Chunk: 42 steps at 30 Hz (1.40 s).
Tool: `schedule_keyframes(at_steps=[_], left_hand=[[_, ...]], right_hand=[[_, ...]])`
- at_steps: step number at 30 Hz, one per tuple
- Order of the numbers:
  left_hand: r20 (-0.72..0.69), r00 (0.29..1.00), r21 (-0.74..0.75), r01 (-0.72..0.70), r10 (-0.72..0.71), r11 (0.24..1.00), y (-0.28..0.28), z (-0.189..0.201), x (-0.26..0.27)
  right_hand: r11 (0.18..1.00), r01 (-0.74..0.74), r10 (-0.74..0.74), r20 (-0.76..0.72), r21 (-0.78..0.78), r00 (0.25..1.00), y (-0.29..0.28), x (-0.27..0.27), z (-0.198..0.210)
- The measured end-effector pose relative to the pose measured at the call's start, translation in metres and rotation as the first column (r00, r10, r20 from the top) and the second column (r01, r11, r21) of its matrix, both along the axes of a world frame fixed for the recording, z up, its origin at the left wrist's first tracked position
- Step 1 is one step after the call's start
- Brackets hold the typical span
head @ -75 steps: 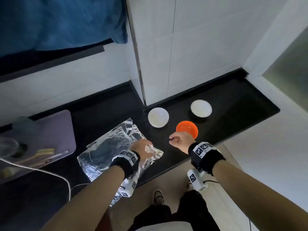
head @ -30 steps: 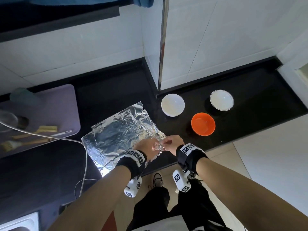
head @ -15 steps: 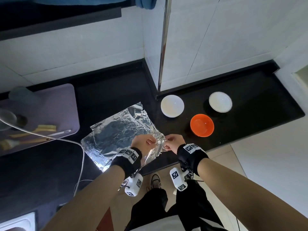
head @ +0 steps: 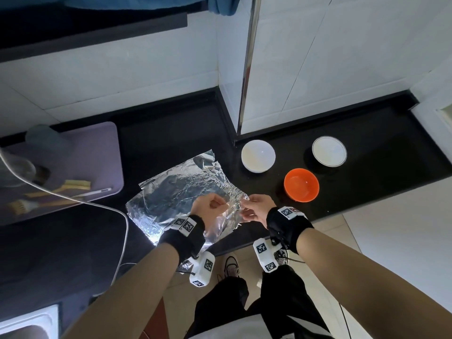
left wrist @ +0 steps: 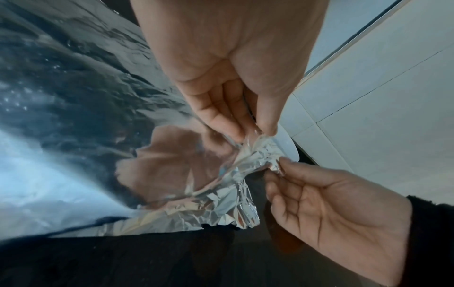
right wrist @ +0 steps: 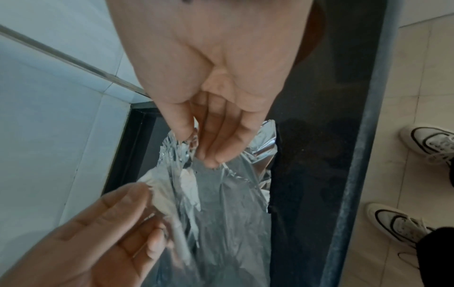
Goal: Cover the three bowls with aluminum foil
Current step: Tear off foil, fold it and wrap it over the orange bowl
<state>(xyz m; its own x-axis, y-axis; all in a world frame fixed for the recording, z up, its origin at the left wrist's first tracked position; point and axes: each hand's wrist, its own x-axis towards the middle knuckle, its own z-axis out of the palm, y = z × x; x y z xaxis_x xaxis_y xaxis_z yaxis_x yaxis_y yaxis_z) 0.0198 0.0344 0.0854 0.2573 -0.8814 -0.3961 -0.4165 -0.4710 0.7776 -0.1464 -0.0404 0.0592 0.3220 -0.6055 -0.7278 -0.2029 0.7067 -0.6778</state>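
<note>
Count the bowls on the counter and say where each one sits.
3, all uncovered on the black counter: a white bowl nearest the foil, a rimmed white bowl farthest right, an orange bowl nearest the counter's front edge.

Left hand [left wrist: 236, 64], right hand [left wrist: 329, 209] pinching foil [left wrist: 248, 155]

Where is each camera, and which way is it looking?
Head: sits up high and looks down at the black counter, foil and three bowls; shows both forearms, legs and a shoe.
Left wrist: looks along the left hand at fingers pinching the foil; the right hand shows too.
Right wrist: looks along the right hand at the foil and counter edge; shows the left hand and both shoes.
Shared: all three show both hands pinching one foil corner.
</note>
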Motion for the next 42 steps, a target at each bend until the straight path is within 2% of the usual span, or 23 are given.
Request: schedule_keyframes(at_steps=[6, 10, 13, 16, 17, 18, 19, 21, 22, 23, 25, 26, 29, 31, 34, 37, 42], left_hand=[[-0.006, 1.0, -0.07, -0.003, 0.002, 0.998, -0.012, 0.023, 0.002], [-0.008, 0.999, -0.159, 0.033, -0.035, 0.987, -0.033, 0.05, -0.002], [-0.019, 0.998, -0.228, 0.047, -0.053, 0.973, -0.048, 0.067, -0.003], [0.013, 0.993, -0.251, 0.12, -0.12, 0.961, -0.055, 0.077, -0.01], [0.019, 0.99, -0.252, 0.139, -0.139, 0.958, -0.057, 0.079, -0.013], [0.016, 0.989, -0.252, 0.148, -0.149, 0.956, -0.059, 0.08, -0.015], [0.007, 0.989, -0.249, 0.146, -0.149, 0.957, -0.061, 0.079, -0.018], [-0.019, 0.989, -0.24, 0.136, -0.144, 0.961, -0.066, 0.076, -0.023], [-0.033, 0.989, -0.235, 0.131, -0.143, 0.963, -0.068, 0.074, -0.026], [-0.044, 0.989, -0.233, 0.128, -0.142, 0.964, -0.07, 0.074, -0.029], [-0.051, 0.987, -0.236, 0.134, -0.15, 0.962, -0.074, 0.072, -0.035], [-0.05, 0.987, -0.239, 0.138, -0.154, 0.961, -0.076, 0.072, -0.037], [-0.048, 0.984, -0.248, 0.155, -0.172, 0.956, -0.085, 0.071, -0.047], [-0.05, 0.98, -0.245, 0.174, -0.192, 0.954, -0.09, 0.069, -0.054], [-0.054, 0.972, -0.247, 0.209, -0.229, 0.946, -0.101, 0.064, -0.067], [-0.111, 0.971, -0.258, 0.176, -0.211, 0.95, -0.107, 0.058, -0.079], [-0.173, 0.952, -0.337, 0.186, -0.255, 0.923, -0.119, 0.052, -0.101]], right_hand=[[0.996, -0.02, 0.005, -0.165, -0.09, 0.986, -0.008, -0.003, -0.004], [0.986, -0.055, 0.0, -0.33, -0.157, 0.944, -0.016, -0.014, -0.009], [0.962, -0.147, 0.022, -0.473, -0.229, 0.881, -0.019, -0.029, -0.014], [0.909, -0.341, 0.102, -0.667, -0.238, 0.738, -0.018, -0.048, -0.01], [0.885, -0.388, 0.096, -0.716, -0.256, 0.691, -0.018, -0.054, -0.009], [0.861, -0.412, 0.067, -0.735, -0.3, 0.675, -0.018, -0.057, -0.004], [0.829, -0.413, 0.022, -0.715, -0.378, 0.698, -0.019, -0.059, -0.001], [0.715, -0.413, 0.009, -0.583, -0.565, 0.812, -0.018, -0.058, 0.005], [0.643, -0.442, 0.064, -0.531, -0.626, 0.845, -0.016, -0.056, 0.008], [0.573, -0.503, 0.144, -0.525, -0.648, 0.839, -0.013, -0.054, 0.012], [0.439, -0.661, 0.317, -0.584, -0.609, 0.748, -0.007, -0.05, 0.023], [0.374, -0.741, 0.399, -0.625, -0.558, 0.671, -0.003, -0.049, 0.029], [0.221, -0.926, 0.52, -0.766, -0.306, 0.377, 0.007, -0.055, 0.026], [0.177, -0.97, 0.544, -0.805, -0.165, 0.236, 0.01, -0.065, 0.02], [0.156, -0.988, 0.558, -0.825, 0.001, 0.087, 0.009, -0.088, 0.009], [0.193, -0.975, 0.585, -0.811, 0.107, 0.027, 0.006, -0.112, 0.002], [0.29, -0.946, 0.591, -0.805, 0.144, 0.059, 0.004, -0.145, -0.007]])
